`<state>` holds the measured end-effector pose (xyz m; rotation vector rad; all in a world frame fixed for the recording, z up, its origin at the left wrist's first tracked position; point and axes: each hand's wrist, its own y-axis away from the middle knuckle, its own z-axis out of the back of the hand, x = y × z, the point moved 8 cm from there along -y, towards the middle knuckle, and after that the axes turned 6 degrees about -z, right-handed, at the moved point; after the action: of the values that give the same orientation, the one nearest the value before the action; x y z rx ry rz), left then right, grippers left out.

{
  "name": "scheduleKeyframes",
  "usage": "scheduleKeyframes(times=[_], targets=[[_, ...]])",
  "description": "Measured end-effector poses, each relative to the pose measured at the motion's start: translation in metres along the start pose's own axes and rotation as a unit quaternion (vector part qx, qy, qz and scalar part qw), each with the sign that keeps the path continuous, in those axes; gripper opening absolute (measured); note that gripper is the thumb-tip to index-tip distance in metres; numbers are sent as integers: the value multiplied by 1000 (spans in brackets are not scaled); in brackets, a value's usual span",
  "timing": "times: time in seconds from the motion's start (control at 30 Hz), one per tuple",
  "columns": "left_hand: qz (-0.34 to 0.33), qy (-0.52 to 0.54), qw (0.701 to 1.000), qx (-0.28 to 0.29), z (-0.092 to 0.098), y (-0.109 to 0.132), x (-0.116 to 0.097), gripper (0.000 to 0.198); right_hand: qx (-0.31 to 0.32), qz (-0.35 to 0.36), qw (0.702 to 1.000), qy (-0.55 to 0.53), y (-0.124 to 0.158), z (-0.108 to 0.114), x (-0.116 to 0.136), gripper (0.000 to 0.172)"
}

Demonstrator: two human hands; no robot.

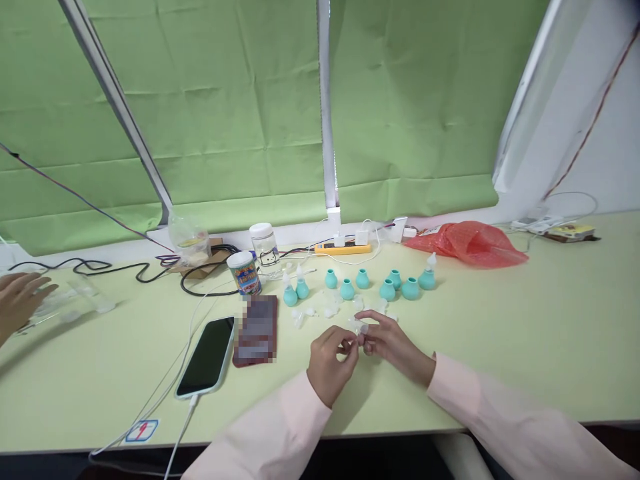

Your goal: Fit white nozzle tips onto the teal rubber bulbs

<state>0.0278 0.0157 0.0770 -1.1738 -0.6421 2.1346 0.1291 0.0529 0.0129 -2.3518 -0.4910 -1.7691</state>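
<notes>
My left hand (333, 365) pinches thumb to forefinger at the near end of a small clear plastic nozzle (358, 325). From the other side, my right hand (397, 347) grips the same nozzle between its fingers; whatever the left fingertips cover is too small to make out. Just beyond lie several loose clear nozzles (331, 311) on the table. Behind them stand several open-topped teal rubber bulbs (347, 289). Two teal bulbs with nozzles fitted (290, 294) stand at the left of the group, and another fitted bulb (427, 279) is at its right end.
A phone with a cable (207, 357) and a dark red phone (256, 330) lie left. Behind are a printed can (245, 272), a clear jar (264, 244), a yellow power strip (343, 249) and red bubble wrap (470, 244). Another person's hand (23, 300) reaches in far left.
</notes>
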Motion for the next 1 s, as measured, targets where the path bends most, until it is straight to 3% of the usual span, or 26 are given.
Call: scheduleKeyframes(times=[0.2,0.7,1.0], targets=[[-54,-30,997,-36,1,0,2,10,59,-57,994,-76,-2,-7,-12,9],[-107,14,992,-68,8,1,-13,9,79,-123,989,7,1,-10,-23,18],[-95,33,993,-59,10,-1,-13,11,109,-132,985,-9,3,-14,-30,21]])
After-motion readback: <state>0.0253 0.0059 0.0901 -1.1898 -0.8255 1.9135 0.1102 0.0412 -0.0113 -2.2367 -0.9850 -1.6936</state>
